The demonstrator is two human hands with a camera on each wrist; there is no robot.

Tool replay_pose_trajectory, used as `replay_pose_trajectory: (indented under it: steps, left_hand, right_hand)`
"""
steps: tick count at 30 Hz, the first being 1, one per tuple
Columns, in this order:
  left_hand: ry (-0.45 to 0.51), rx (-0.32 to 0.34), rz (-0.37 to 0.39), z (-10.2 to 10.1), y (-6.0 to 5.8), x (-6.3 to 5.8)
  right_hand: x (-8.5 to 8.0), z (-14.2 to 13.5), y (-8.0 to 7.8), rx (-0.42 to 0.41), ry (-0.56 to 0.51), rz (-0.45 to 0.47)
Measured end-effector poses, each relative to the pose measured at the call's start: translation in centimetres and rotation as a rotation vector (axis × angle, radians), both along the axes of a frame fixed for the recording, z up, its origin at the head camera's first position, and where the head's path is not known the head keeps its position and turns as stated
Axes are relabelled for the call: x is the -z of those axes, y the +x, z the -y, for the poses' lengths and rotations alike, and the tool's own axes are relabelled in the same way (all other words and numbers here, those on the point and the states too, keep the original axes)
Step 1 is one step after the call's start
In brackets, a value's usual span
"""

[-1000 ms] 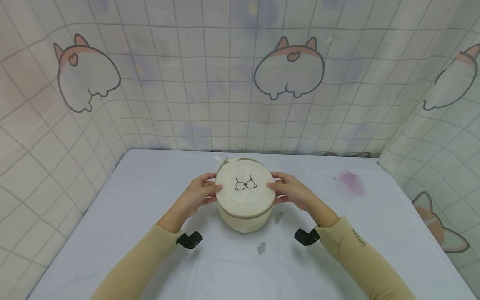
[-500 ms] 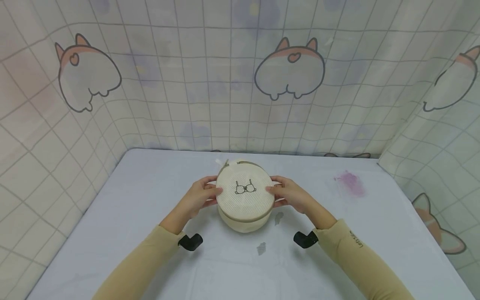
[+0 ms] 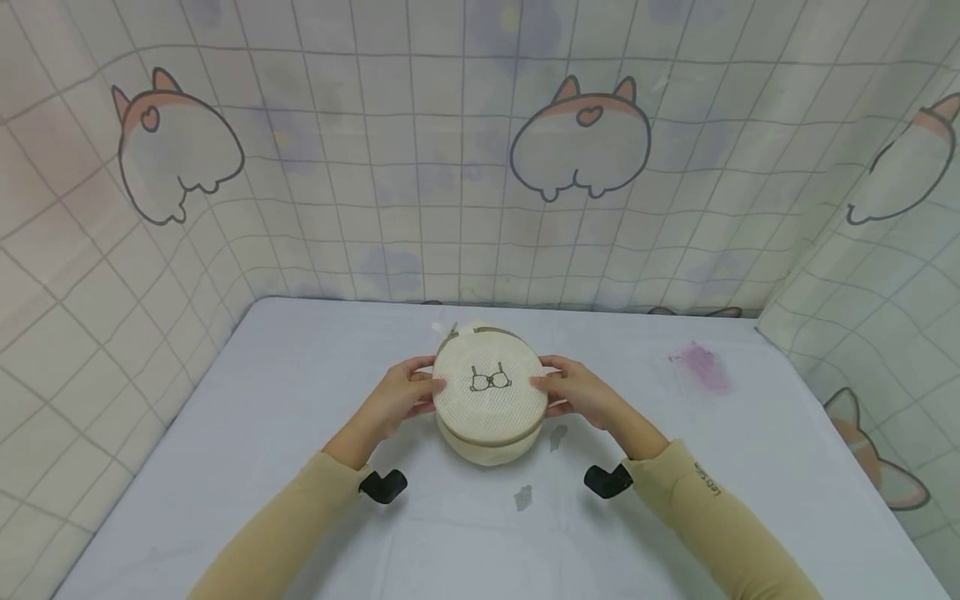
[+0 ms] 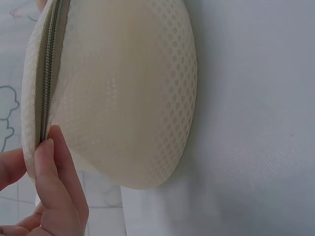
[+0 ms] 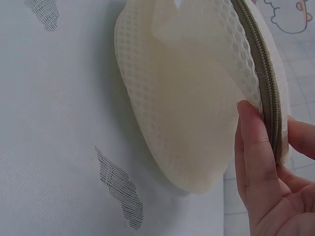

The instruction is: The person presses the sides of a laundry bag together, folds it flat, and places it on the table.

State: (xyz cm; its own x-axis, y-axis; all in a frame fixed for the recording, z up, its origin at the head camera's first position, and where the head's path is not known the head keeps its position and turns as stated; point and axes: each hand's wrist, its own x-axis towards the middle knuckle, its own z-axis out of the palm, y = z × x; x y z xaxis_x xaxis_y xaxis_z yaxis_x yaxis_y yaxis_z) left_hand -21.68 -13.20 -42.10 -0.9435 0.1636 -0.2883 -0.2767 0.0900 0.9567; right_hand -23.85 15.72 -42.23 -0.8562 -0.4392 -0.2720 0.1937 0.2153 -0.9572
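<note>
A round cream mesh laundry bag [image 3: 491, 408] with a bra drawing on its lid stands on the white table in the head view. My left hand [image 3: 401, 392] pinches its left rim, thumb on top and fingers beneath. Opposite, my right hand [image 3: 573, 390] pinches the right rim in the same way. Both wrist views show the zipper [image 4: 47, 73] running around the bag's edge, its teeth joined where visible. Fingertips [image 5: 253, 123] of the right hand press just below that zipper. What lies inside the bag cannot be seen.
A white cloth covers the table [image 3: 300, 333], with a pink stain [image 3: 702, 367] at right and grey patches [image 3: 523, 497] near the bag. Curtains [image 3: 420, 167] with a grid and corgi print surround the back and sides. Black wrist devices [image 3: 384, 486] hang at each cuff.
Both hands have come slightly lower and nearer with the bag's lid, and the bag's visible side looks shallower. The pinch on both rims stays the same.
</note>
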Motion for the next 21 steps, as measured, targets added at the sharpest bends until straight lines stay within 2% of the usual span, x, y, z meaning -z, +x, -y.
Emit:
replay_pose_trajectory:
  steps: [1,4,13,21]
  left_hand:
    - [-0.001,-0.005,0.003,0.1,-0.2,0.6]
    - [0.000,-0.013,0.012,0.1,-0.2,1.0]
    - [0.004,-0.024,0.007,0.0,-0.3,1.1]
    - [0.008,-0.029,0.011,0.1,-0.4,1.7]
  right_hand:
    - [0.1,0.1,0.0,-0.002,0.000,0.003]
    - [0.4,0.2,0.1,-0.005,0.002,0.012]
    - [1.0,0.3,-0.4,0.016,0.025,0.006]
    - [1.9,0.4,-0.5,0.016,0.048,0.013]
